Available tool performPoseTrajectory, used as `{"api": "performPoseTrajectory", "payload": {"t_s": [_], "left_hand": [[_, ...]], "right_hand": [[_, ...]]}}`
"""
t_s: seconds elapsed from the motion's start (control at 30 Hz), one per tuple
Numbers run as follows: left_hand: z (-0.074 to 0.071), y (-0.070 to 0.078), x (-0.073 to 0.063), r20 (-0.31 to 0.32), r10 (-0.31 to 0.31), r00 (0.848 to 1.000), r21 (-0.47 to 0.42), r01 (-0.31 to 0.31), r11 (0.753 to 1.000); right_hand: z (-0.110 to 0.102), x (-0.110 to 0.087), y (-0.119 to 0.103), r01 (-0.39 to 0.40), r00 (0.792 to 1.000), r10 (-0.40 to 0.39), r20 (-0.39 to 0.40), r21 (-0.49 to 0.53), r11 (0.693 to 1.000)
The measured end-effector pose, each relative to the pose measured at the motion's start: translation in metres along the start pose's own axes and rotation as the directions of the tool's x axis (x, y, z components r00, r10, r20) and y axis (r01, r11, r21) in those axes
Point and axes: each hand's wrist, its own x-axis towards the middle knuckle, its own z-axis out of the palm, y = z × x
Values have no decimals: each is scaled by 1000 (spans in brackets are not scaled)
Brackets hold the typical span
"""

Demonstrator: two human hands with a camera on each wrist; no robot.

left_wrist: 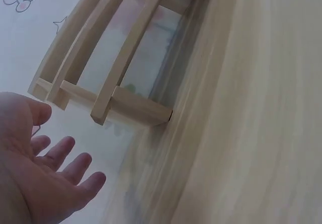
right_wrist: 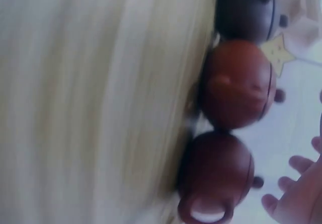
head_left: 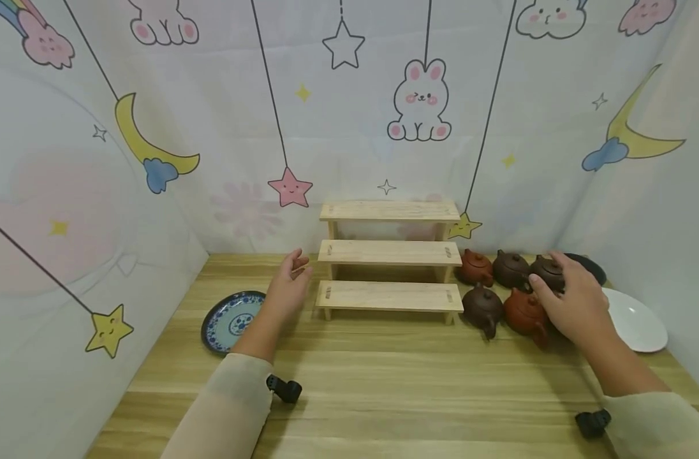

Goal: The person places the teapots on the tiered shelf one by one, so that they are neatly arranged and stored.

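My left hand [head_left: 289, 285] is held in the air just left of a three-step wooden shelf [head_left: 389, 296], its fingers loosely bent with nothing in them. In the left wrist view the palm of that hand [left_wrist: 40, 168] faces the shelf's end. On the right, my right hand [head_left: 579, 299] hovers over a group of clay teapots, fingers spread and holding nothing. A red-brown teapot [head_left: 524, 312] and a dark brown teapot [head_left: 483, 307] stand in the front row. Another brown teapot [right_wrist: 216, 168], mostly hidden by this hand in the head view, shows in the right wrist view.
Behind stand a red-brown teapot [head_left: 474, 268] and two dark teapots, one of them [head_left: 511, 270] in the middle. A white plate [head_left: 636, 322] and a black dish [head_left: 587, 268] lie far right. At left lies a blue patterned plate [head_left: 214, 325]. Printed cloth walls surround the table.
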Motion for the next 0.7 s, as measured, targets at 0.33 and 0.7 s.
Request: {"api": "performPoseTrajectory", "payload": {"t_s": [0.33, 0.7], "left_hand": [[9, -5, 6, 126, -36, 991, -224, 64, 972], [19, -16, 4, 288, -88, 954, -230, 158, 960]], "right_hand": [[-17, -11, 35, -88, 991, 83, 102, 43, 995], [-20, -22, 60, -110, 968, 101, 230, 28, 994]]}}
